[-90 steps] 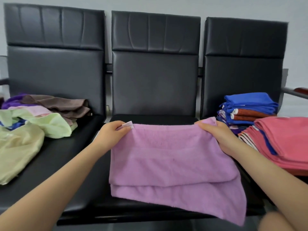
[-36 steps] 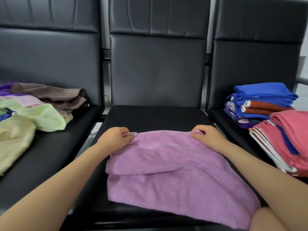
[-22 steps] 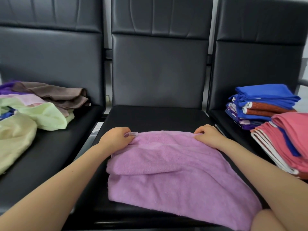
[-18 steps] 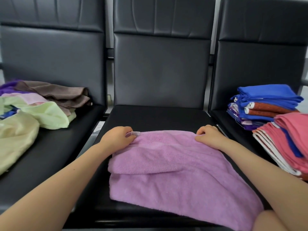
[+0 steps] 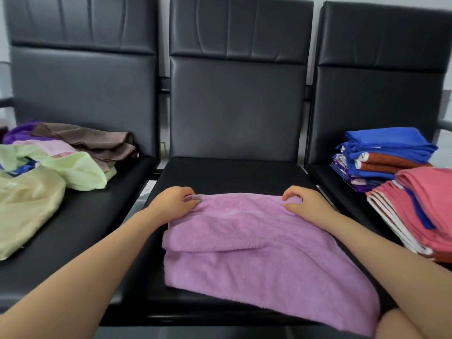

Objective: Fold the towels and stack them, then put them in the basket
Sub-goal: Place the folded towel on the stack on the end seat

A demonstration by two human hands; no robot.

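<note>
A lilac towel (image 5: 256, 255) lies folded once on the middle black seat (image 5: 234, 172), its lower layer sticking out toward me. My left hand (image 5: 175, 203) pinches its far left corner, by a small white label. My right hand (image 5: 305, 200) rests on the far right corner with fingers curled over the edge. Loose unfolded towels (image 5: 49, 172) in green, pink, brown and purple lie heaped on the left seat. Folded stacks sit on the right seat: blue and rust towels (image 5: 381, 157) at the back, pink ones (image 5: 420, 209) nearer. No basket is in view.
Three black padded chairs stand joined in a row against a pale wall. The far half of the middle seat is bare. A metal armrest (image 5: 444, 123) shows at the far right edge.
The towel has come down from being held up to lying flat on the seat. Both hands have stayed on its far corners, and the right fingers have curled slightly.
</note>
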